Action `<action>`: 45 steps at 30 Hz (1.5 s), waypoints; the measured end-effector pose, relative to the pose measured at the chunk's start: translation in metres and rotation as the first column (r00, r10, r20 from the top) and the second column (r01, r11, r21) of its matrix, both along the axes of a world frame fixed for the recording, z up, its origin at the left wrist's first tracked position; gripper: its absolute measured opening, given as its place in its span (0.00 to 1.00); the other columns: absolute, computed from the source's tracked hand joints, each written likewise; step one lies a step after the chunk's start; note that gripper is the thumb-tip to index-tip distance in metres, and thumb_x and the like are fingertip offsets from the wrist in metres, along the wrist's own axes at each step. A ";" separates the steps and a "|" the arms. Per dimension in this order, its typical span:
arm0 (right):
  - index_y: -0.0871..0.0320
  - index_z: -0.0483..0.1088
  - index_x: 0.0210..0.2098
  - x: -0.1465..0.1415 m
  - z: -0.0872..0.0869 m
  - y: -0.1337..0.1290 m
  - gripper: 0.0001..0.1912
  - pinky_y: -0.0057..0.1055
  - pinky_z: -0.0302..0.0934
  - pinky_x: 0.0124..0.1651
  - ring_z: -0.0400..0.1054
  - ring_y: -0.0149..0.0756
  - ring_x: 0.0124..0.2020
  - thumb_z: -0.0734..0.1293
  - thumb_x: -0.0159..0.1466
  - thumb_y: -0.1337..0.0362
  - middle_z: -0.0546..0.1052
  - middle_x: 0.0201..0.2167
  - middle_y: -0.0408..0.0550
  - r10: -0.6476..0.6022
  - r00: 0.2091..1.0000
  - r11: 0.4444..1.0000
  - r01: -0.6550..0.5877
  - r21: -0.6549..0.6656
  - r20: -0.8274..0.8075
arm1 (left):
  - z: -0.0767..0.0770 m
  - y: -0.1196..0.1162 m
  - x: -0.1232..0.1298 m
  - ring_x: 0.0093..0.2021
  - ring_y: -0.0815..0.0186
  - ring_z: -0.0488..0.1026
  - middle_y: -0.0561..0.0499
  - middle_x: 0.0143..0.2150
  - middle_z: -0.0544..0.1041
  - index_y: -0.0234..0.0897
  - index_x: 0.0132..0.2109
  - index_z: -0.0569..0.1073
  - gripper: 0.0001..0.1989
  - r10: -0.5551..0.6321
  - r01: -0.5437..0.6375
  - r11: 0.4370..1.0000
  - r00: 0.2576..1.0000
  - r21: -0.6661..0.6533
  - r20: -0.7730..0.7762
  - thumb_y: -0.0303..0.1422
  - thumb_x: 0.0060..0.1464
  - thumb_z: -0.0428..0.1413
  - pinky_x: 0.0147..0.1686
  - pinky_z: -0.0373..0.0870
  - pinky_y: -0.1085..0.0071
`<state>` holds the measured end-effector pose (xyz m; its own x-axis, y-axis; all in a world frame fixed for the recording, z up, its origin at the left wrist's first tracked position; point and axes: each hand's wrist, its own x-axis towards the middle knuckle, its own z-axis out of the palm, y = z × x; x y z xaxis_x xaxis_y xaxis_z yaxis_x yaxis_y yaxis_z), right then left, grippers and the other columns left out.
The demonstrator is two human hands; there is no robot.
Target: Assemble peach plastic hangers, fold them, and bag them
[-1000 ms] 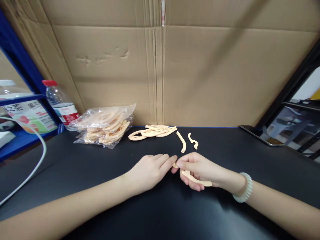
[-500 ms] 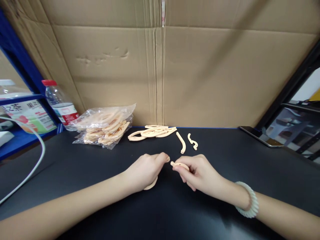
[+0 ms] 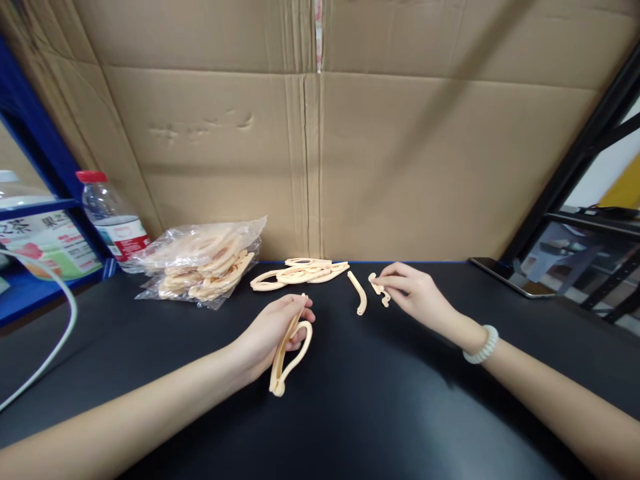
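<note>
My left hand (image 3: 273, 337) is closed around a cream plastic piece (image 3: 283, 360), which looks like part of a folding hanger. A long grooved bar and a curved arm meet at its lower end. Further right, my right hand (image 3: 413, 290) reaches forward with thumb and fingers pinched on a small S-shaped piece (image 3: 385, 301) at the table. The fingertips partly cover that piece. A curved loose arm (image 3: 358, 293) lies on the table just left of my right hand.
Several cream oval pieces (image 3: 300, 272) lie by the cardboard wall (image 3: 225, 147). Left of them sit a clear bag (image 3: 200, 263) of similar parts and a red-capped bottle (image 3: 113, 220). A phone (image 3: 510, 277) rests at the right; a white cable (image 3: 67, 300) curves at the left.
My right hand has moved forward and right to the S-shaped piece; the piece it held earlier no longer shows there. My left hand has turned, exposing the piece it holds.
</note>
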<state>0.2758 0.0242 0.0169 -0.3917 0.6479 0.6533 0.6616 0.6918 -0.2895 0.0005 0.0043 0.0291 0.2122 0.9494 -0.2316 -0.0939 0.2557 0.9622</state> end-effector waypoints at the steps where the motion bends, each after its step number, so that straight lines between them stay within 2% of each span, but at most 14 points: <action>1: 0.55 0.76 0.42 0.001 -0.005 0.002 0.14 0.34 0.68 0.40 0.71 0.35 0.36 0.58 0.68 0.69 0.74 0.41 0.51 0.011 0.999 1.000 -0.010 -0.012 0.053 | 0.000 0.000 0.000 0.15 0.78 0.59 0.53 0.27 0.71 0.33 0.37 0.67 0.06 0.029 -0.027 0.999 0.999 -0.038 0.045 0.32 0.60 0.51 0.13 0.51 0.81; 5: 0.58 0.75 0.45 0.004 -0.017 0.008 0.18 0.34 0.69 0.39 0.71 0.32 0.32 0.56 0.65 0.75 0.74 0.43 0.53 -0.005 0.988 0.998 0.016 -0.068 0.152 | -0.001 0.002 0.000 0.17 0.76 0.64 0.51 0.28 0.72 0.34 0.36 0.65 0.06 0.099 -0.080 0.991 0.979 -0.111 0.177 0.28 0.63 0.48 0.16 0.59 0.81; 11: 0.60 0.74 0.43 0.001 -0.014 0.006 0.22 0.41 0.69 0.46 0.71 0.40 0.43 0.56 0.58 0.80 0.76 0.39 0.53 -0.052 0.980 0.999 0.052 0.007 0.191 | -0.005 0.006 0.002 0.21 0.73 0.68 0.50 0.28 0.72 0.34 0.32 0.64 0.09 0.150 -0.114 0.984 0.946 -0.138 0.287 0.24 0.63 0.48 0.23 0.69 0.77; 15: 0.57 0.70 0.50 -0.035 0.000 -0.029 0.18 0.41 0.65 0.50 0.69 0.39 0.44 0.59 0.63 0.75 0.76 0.41 0.51 0.126 0.989 0.987 -0.133 0.088 0.078 | -0.008 0.003 0.003 0.22 0.72 0.69 0.49 0.29 0.73 0.34 0.31 0.64 0.10 0.103 -0.080 0.993 0.942 -0.083 0.319 0.23 0.63 0.47 0.27 0.71 0.73; 17: 0.58 0.69 0.50 -0.056 0.005 -0.051 0.16 0.42 0.61 0.54 0.66 0.40 0.50 0.60 0.64 0.72 0.76 0.45 0.52 0.255 0.938 0.952 -0.287 0.111 0.233 | -0.008 0.000 0.003 0.23 0.71 0.70 0.50 0.30 0.73 0.34 0.32 0.64 0.10 0.072 -0.059 0.997 0.944 -0.051 0.322 0.24 0.63 0.47 0.28 0.72 0.72; 21: 0.62 0.67 0.51 -0.077 0.002 -0.072 0.14 0.42 0.58 0.52 0.64 0.44 0.52 0.62 0.67 0.65 0.77 0.42 0.53 0.269 0.851 0.920 -0.366 0.143 0.451 | -0.007 -0.008 0.005 0.25 0.71 0.72 0.51 0.32 0.74 0.35 0.32 0.63 0.09 0.030 -0.024 0.999 0.942 -0.022 0.335 0.25 0.62 0.50 0.31 0.72 0.72; 26: 0.61 0.69 0.44 -0.074 -0.008 -0.063 0.08 0.41 0.55 0.49 0.67 0.40 0.45 0.61 0.69 0.64 0.77 0.35 0.49 0.193 0.842 0.931 -0.320 0.179 0.503 | -0.008 -0.013 0.006 0.29 0.70 0.74 0.52 0.33 0.73 0.36 0.33 0.63 0.08 -0.019 0.005 0.999 0.965 0.053 0.263 0.30 0.62 0.51 0.37 0.74 0.69; 29: 0.59 0.69 0.37 -0.072 -0.008 -0.061 0.09 0.39 0.54 0.45 0.66 0.36 0.34 0.61 0.69 0.62 0.75 0.30 0.46 0.185 0.840 0.925 -0.325 0.198 0.511 | -0.016 -0.010 0.004 0.34 0.67 0.75 0.47 0.45 0.73 0.38 0.46 0.66 0.08 -0.037 0.026 0.980 0.998 0.199 0.049 0.36 0.63 0.50 0.42 0.75 0.62; 32: 0.59 0.69 0.35 -0.070 -0.008 -0.061 0.09 0.38 0.54 0.44 0.65 0.33 0.31 0.60 0.69 0.64 0.75 0.29 0.45 0.181 0.873 0.945 -0.282 0.167 0.453 | -0.023 -0.006 -0.001 0.55 0.56 0.69 0.40 0.65 0.58 0.43 0.63 0.55 0.23 0.081 0.069 0.847 0.963 0.526 -0.258 0.38 0.63 0.49 0.53 0.70 0.54; 35: 0.59 0.69 0.35 -0.067 -0.010 -0.059 0.08 0.36 0.53 0.43 0.65 0.33 0.31 0.61 0.69 0.64 0.75 0.30 0.45 0.169 0.918 0.962 -0.234 0.144 0.360 | -0.022 -0.006 -0.007 0.70 0.50 0.46 0.39 0.71 0.43 0.42 0.69 0.43 0.34 0.360 0.228 0.510 0.819 0.829 -0.447 0.33 0.61 0.51 0.64 0.54 0.49; 38: 0.59 0.69 0.34 -0.067 -0.014 -0.057 0.10 0.35 0.54 0.42 0.64 0.32 0.29 0.61 0.69 0.63 0.74 0.28 0.44 0.132 0.947 0.971 -0.182 0.152 0.292 | -0.017 -0.010 -0.011 0.70 0.50 0.47 0.39 0.69 0.53 0.42 0.67 0.51 0.31 0.480 0.545 0.134 0.695 0.827 -0.536 0.26 0.59 0.52 0.65 0.43 0.44; 40: 0.59 0.68 0.31 -0.068 -0.016 -0.056 0.13 0.35 0.54 0.42 0.63 0.32 0.28 0.60 0.69 0.61 0.72 0.26 0.44 0.102 0.959 0.972 -0.153 0.179 0.264 | -0.016 -0.014 -0.010 0.66 0.53 0.58 0.41 0.63 0.66 0.41 0.63 0.59 0.25 0.450 0.709 -0.018 0.635 0.705 -0.628 0.24 0.59 0.50 0.66 0.39 0.44; 42: 0.59 0.67 0.29 -0.069 -0.016 -0.056 0.15 0.35 0.54 0.43 0.62 0.32 0.27 0.60 0.70 0.60 0.71 0.25 0.44 0.092 0.964 0.971 -0.142 0.193 0.247 | -0.016 -0.017 -0.008 0.59 0.57 0.68 0.44 0.55 0.75 0.39 0.57 0.64 0.19 0.422 0.766 -0.042 0.596 0.641 -0.683 0.23 0.60 0.49 0.66 0.40 0.47; 45: 0.59 0.67 0.29 -0.071 -0.015 -0.057 0.15 0.35 0.54 0.45 0.62 0.31 0.27 0.60 0.70 0.59 0.71 0.24 0.42 0.100 0.964 0.973 -0.146 0.178 0.245 | -0.016 -0.019 -0.004 0.47 0.61 0.74 0.47 0.46 0.79 0.37 0.47 0.68 0.09 0.389 0.757 0.038 0.590 0.652 -0.708 0.24 0.61 0.49 0.63 0.50 0.53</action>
